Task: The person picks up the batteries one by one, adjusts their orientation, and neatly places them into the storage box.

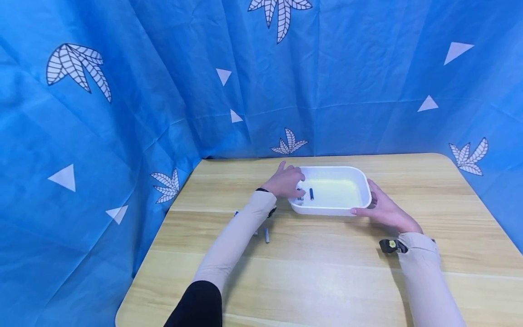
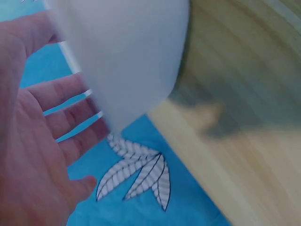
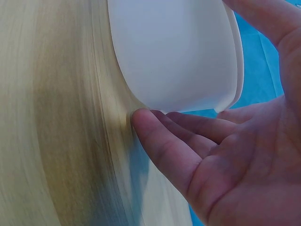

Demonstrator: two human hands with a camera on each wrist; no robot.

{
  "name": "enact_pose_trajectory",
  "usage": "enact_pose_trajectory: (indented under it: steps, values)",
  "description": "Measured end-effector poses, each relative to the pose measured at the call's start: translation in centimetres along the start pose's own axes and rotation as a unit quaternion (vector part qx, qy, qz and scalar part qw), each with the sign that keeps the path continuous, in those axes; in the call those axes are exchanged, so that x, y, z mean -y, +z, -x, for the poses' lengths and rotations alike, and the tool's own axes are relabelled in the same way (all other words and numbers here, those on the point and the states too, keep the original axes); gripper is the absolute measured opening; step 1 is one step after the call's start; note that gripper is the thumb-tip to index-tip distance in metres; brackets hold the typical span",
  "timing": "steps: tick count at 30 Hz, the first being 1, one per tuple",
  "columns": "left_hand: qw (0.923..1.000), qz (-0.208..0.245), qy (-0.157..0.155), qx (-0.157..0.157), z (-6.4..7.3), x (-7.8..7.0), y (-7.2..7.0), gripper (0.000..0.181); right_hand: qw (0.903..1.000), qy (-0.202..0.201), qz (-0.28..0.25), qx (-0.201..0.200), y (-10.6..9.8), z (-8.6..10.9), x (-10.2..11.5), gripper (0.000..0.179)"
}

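A white rectangular tray [image 1: 330, 211] stands on the table. My left hand [image 1: 284, 182] reaches over its left end, with spread fingers inside by a few small cylinders like batteries. One dark battery [image 1: 312, 194] lies on the tray floor. In the left wrist view the left fingers [image 2: 63, 92] pass behind the tray wall [image 2: 127, 52], which hides their tips. My right hand [image 1: 386, 210] holds the tray's right end, thumb along the near side and fingers around the end. The right wrist view shows the right hand [image 3: 225, 155] against the outer wall [image 3: 178, 56].
Beside the left forearm, a pale battery [image 1: 267, 235] lies on the wooden table [image 1: 327, 281]. Another small piece with a blue end [image 1: 236, 213] is partly hidden by the sleeve. A blue patterned curtain [image 1: 347, 81] hangs behind the table and along its left side.
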State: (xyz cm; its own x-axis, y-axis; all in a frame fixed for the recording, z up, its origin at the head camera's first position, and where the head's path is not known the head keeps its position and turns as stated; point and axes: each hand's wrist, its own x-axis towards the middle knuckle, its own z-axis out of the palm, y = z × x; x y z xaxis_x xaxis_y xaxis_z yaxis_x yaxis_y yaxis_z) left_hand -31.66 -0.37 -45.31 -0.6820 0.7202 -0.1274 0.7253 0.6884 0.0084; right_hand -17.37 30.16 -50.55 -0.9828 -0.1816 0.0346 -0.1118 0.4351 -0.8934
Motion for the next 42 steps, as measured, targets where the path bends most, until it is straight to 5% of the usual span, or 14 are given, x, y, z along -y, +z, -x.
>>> enact_pose_trajectory:
  steps: [9, 15, 27, 33, 42]
  values:
    - [0.9932, 0.083, -0.006, -0.082, 3.7, 3.1, -2.1, 0.044, 0.9999, 0.005, -0.010, 0.004, -0.1, 0.1, 0.0, 0.117]
    - [0.9863, 0.123, -0.017, -0.109, 6.9, 4.8, -2.3, 0.041, 1.0000, 0.007, -0.001, 0.006, -0.1, 0.0, 0.2, 0.115]
    - [0.9789, 0.170, -0.043, -0.105, 12.0, 6.4, 0.3, 0.038, 0.9996, 0.023, 0.016, 0.011, -0.2, -0.2, -0.1, 0.118]
    - [0.9785, 0.183, -0.025, -0.091, 13.7, 6.7, 2.2, 0.044, 0.9993, 0.020, 0.030, 0.012, -0.3, -0.2, -0.1, 0.116]
    - [0.9874, 0.131, 0.005, -0.088, 15.8, 5.3, 4.8, 0.045, 0.9997, 0.014, 0.017, 0.009, -0.2, -0.2, -0.3, 0.117]
